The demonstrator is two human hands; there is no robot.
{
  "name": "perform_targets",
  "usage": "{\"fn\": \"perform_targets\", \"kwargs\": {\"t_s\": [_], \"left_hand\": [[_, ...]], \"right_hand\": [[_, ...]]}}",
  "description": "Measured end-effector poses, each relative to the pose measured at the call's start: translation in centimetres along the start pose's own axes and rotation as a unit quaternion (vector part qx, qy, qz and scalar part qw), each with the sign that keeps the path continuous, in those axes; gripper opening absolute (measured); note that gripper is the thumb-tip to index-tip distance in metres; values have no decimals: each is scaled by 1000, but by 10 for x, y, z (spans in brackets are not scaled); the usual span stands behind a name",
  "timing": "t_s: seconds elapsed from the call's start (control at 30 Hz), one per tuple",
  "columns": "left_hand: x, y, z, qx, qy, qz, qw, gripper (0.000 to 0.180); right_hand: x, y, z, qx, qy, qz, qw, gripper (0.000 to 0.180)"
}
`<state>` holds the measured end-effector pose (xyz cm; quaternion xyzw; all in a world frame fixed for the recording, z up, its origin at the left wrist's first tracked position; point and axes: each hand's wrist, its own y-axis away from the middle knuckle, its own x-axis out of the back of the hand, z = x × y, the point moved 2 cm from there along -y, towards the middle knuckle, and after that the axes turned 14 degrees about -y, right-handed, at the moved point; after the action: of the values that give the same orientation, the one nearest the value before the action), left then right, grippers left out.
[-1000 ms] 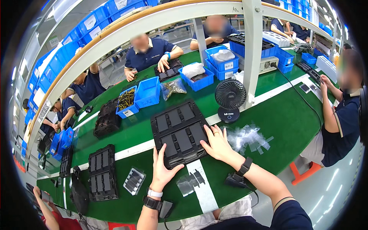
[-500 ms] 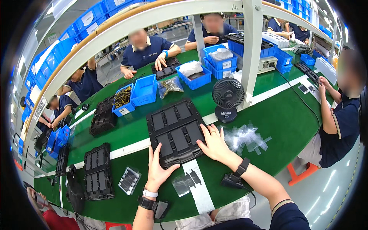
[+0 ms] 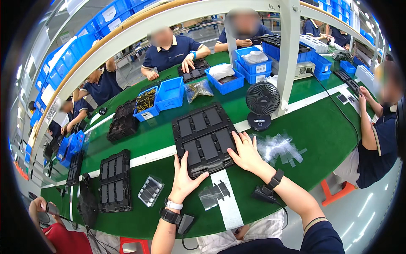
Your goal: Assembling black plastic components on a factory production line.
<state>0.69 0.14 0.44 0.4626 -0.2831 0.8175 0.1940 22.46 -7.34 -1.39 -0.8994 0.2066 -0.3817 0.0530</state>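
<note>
Fingers of the left hand are spread flat and laid against the near left corner of the black tray stack, nothing being gripped by them. Fingers of the right hand are likewise held open and are pressed on the near right edge of the same stack, so that the stack is bracketed between the two palms. A ring is seen on one right finger, a dark band on the right wrist, and a white band with a dark strap on the left wrist.

The black tray stack is placed on the green counter, across a white line that is painted along it, just in front of the person. Dark rectangular parts are held in its pockets, in two rows of three.

A small black fan is set just beyond the stack to the right, beside a white post. Clear plastic slips are scattered close to the right hand. More clear slips are laid on a white strip between the forearms. A second black tray stack is kept well to the left, with a small clear tray near it. Blue bins are lined up further back, one of them filled with brass-coloured parts. Other people in dark blue shirts are seated along the far side and at the right end of the counter
</note>
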Motion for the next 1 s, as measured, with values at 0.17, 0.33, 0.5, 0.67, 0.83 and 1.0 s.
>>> {"fn": "perform_targets", "kwargs": {"t_s": [0.17,0.33,0.5,0.67,0.83,1.0], "left_hand": [[0,-2,1,-13,6,7,1000,96],[-2,-1,-2,-15,2,3,1000,97],[-2,-1,-3,8,22,12,1000,96],[-4,-1,-4,0,11,15,1000,96],[2,-5,1,-12,6,18,1000,97],[1,-3,0,2,27,8,1000,95]], "right_hand": [[1,-2,1,-4,5,3,1000,68],[0,-2,1,-15,2,-1,1000,69],[-2,-1,0,-10,3,-2,1000,70],[0,0,-1,-16,7,-1,1000,69],[3,-4,0,-1,20,7,1000,69],[3,-2,-3,-28,10,-22,999,68]]}}
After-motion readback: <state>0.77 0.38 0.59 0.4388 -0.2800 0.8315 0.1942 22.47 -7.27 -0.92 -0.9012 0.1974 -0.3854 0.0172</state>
